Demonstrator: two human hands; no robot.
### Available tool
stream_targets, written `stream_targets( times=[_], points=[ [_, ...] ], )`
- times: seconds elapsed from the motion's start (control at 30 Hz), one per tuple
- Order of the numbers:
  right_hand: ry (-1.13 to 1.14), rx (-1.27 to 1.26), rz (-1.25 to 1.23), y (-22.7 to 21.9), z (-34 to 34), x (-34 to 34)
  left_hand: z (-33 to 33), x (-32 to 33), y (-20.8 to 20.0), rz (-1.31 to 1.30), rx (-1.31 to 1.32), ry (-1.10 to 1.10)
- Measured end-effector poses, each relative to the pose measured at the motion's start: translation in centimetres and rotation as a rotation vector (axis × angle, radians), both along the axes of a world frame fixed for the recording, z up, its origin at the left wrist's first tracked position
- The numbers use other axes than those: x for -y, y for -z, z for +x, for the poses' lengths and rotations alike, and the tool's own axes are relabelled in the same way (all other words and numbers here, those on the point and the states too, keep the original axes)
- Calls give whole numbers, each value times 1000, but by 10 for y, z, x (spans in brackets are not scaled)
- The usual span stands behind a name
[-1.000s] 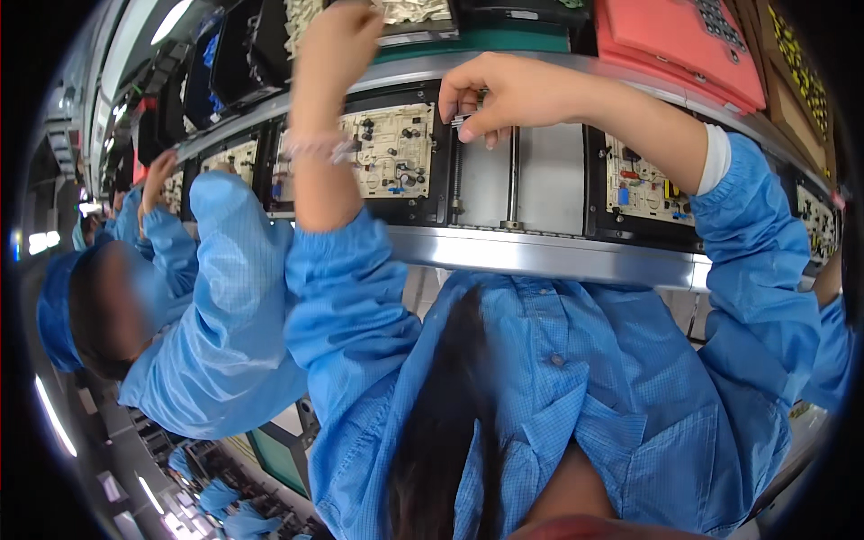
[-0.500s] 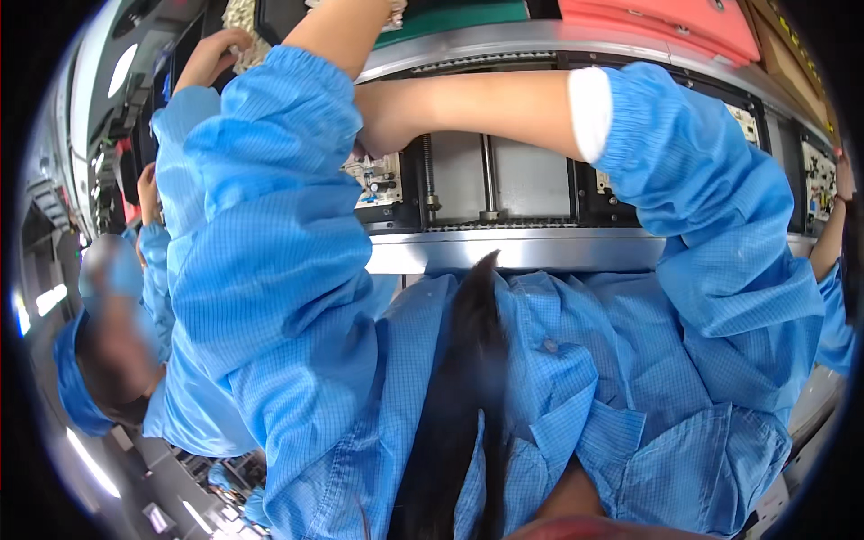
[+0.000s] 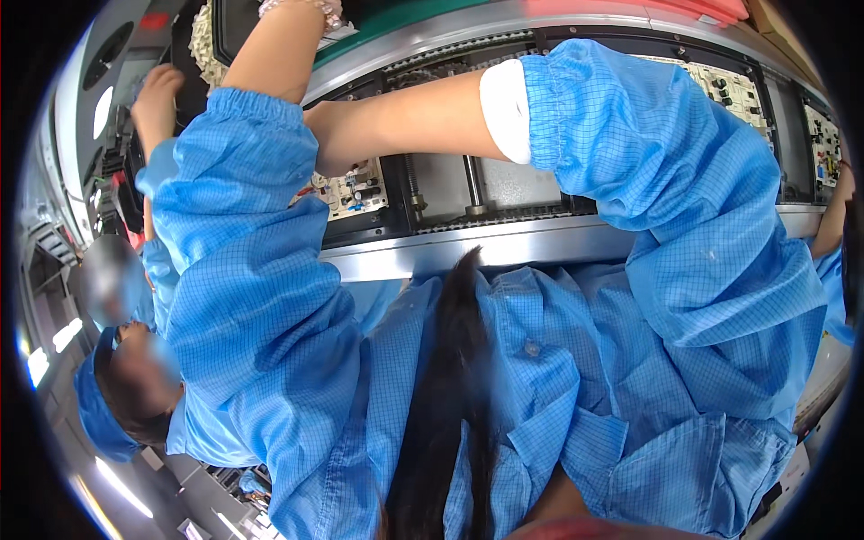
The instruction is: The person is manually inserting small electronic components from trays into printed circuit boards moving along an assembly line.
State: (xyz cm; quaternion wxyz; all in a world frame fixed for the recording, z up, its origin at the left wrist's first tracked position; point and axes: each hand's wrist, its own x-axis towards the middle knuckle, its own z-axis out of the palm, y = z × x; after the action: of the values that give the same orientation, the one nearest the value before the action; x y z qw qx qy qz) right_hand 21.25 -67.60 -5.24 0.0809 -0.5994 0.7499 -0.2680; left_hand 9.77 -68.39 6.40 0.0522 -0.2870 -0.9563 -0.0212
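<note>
My left arm reaches forward past the top edge, a beaded bracelet (image 3: 301, 9) on its wrist; the hand itself is cut off. Across to the left goes my right forearm, with a white band (image 3: 506, 110) at the cuff. My right hand (image 3: 331, 137) is over a cream circuit board (image 3: 353, 193) in a black frame, and its fingers are hidden behind my left sleeve (image 3: 256, 135). Blue and dark components stand on that board. Whether the hand holds anything does not show.
A metal rail (image 3: 486, 245) borders the line on my side. More circuit boards (image 3: 731, 94) sit to the right. Far off are a green mat (image 3: 396, 31) and a red bin (image 3: 693, 9). A co-worker's hand (image 3: 157, 103) is at the left, another person's arm (image 3: 830, 220) at the right.
Both my arms have shifted left in the picture, and my left wrist is nearer the top edge. The board and rail now appear more tilted. The co-worker's hand at left has moved lower and leftward.
</note>
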Motion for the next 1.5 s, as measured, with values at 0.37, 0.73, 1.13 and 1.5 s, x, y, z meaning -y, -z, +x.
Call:
stream_targets(
  times=[0.37,0.73,1.13,1.5],
  points=[
    [52,19,103,-31,17,-26,10,-11,4,-178,-291,-185],
    [59,-81,165,-42,33,-40,42,-26,-23,126,-143,-176],
    [71,-141,38,-43,33,-64,158,10,-34,634,-394,-174],
    [124,-147,-8,-33,31,-47,277,35,36,840,-350,-588]
  ],
)
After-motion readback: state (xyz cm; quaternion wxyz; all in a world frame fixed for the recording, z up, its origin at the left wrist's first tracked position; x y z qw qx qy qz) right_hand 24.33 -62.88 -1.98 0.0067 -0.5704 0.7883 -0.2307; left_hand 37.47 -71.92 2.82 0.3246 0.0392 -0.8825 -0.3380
